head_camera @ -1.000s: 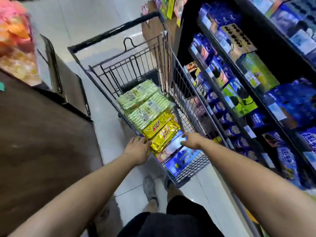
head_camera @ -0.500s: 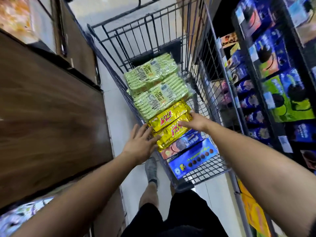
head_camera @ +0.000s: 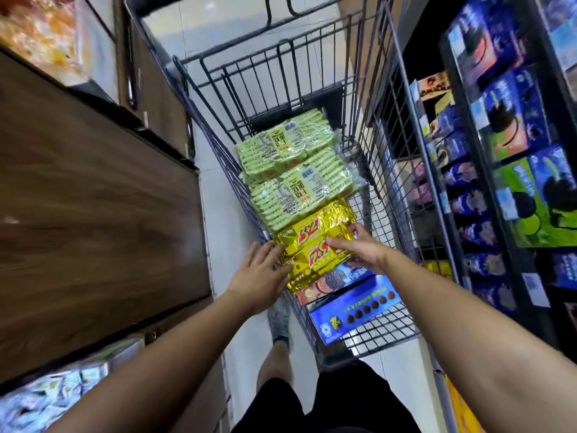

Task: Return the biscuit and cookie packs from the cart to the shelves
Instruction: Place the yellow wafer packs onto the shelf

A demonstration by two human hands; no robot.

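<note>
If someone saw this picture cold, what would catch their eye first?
The two shiny gold foil packs with red lettering, midway along the black wire cart, with the left hand against their left edge and the right hand laid on top. Beyond them lie pale green wrapped packs; dark shelves of blue packs fill the right.

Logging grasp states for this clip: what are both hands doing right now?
Left hand: open, straight fingers touching the yellow packs.
Right hand: laid over the same packs; grip cannot be told.
</note>
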